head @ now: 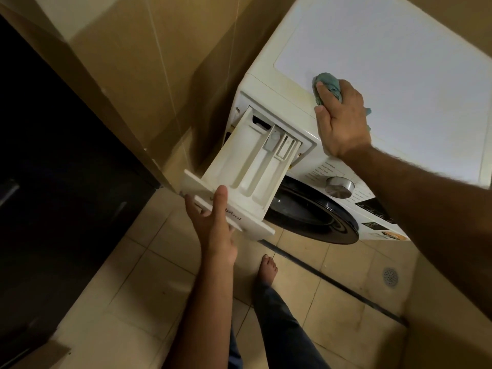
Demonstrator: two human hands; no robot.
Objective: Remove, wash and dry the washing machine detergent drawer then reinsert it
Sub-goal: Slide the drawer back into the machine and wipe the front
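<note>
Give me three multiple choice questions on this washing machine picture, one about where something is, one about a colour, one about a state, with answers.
1. Where is the cloth?
A. On the floor
B. On top of the machine, under the right hand
C. Inside the drawer

2. What colour is the cloth?
A. Teal
B. Red
C. Black

3. What state is the drawer in?
A. Pushed fully shut
B. Lying on the floor
C. Pulled out, back end in its slot

Answers:
1. B: the right hand grips it against the white top.
2. A: blue-green fabric shows above the fingers.
3. C: its compartments are exposed, its rear sits in the opening, and the left hand holds its front panel.
</note>
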